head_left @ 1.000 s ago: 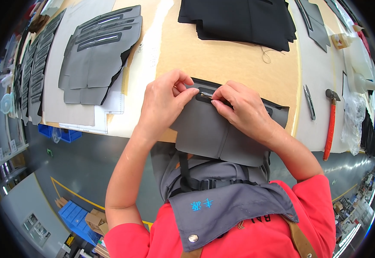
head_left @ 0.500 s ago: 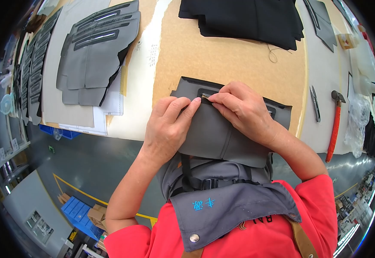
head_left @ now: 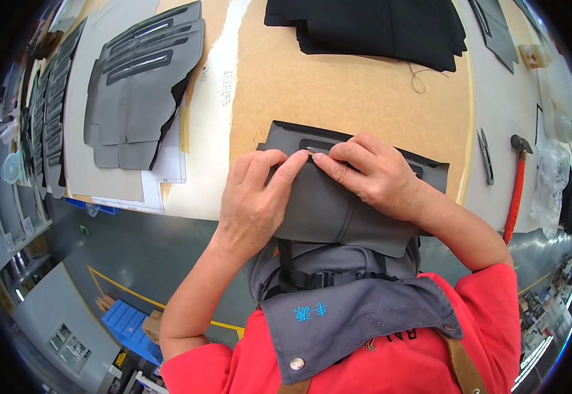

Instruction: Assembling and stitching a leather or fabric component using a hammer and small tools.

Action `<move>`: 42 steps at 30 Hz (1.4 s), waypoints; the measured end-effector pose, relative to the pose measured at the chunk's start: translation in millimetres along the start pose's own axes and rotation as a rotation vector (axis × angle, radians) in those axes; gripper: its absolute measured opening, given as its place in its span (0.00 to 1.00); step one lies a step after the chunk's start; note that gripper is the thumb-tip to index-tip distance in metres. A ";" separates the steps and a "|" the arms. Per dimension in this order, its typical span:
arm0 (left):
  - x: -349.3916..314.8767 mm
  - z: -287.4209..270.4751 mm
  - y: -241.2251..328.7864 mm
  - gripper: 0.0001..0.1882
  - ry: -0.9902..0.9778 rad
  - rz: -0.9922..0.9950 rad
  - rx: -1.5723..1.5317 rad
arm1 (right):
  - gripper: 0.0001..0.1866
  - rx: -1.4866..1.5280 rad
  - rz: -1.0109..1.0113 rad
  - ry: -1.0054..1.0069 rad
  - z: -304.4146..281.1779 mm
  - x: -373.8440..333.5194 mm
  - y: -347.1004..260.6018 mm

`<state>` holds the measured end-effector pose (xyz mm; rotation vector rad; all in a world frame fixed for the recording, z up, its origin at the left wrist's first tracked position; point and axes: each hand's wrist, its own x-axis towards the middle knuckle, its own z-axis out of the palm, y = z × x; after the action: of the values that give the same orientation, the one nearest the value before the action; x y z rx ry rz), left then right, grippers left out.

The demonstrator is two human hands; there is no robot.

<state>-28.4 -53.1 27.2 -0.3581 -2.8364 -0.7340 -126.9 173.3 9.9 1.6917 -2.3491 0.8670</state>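
In front of me a grey fabric panel (head_left: 312,203) lies at the table's near edge, its lower part hanging over my lap. A black-framed slot runs along its upper part. My left hand (head_left: 256,194) is closed, with its thumb pressed on the panel at the left end of the slot. From the other side my right hand (head_left: 381,174) pinches at the same spot with thumb and forefinger. Between the fingertips shows a small brass-coloured piece (head_left: 311,152), too small to name. The fingers cover part of the slot.
Stacked grey panels (head_left: 148,105) with slots lie at the left. Folded black cloth (head_left: 364,29) is at the back. On the right are a dark slim tool (head_left: 486,156), a hammer with a red handle (head_left: 515,194) and clear plastic wrap (head_left: 548,197).
My right fingertips have come lower and closer to my left thumb. Less of the brass-coloured piece shows between the fingers. The view has shifted slightly.
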 end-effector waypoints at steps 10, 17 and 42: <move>22.3 -17.9 -7.3 0.24 -0.131 0.052 0.000 | 0.25 -0.048 -0.023 0.027 -4.5 8.4 4.3; 8.8 -22.5 -9.0 0.27 -0.233 0.189 0.067 | 0.24 -0.028 -0.046 -0.019 2.1 -4.4 0.5; 4.5 -25.7 -17.8 0.35 -0.361 0.261 0.347 | 0.23 -0.034 -0.013 0.002 -0.3 1.2 -1.6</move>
<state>-34.5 -80.1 42.3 -0.8539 -3.0764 -0.1292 -126.0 172.2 11.2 1.6902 -2.3353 0.8223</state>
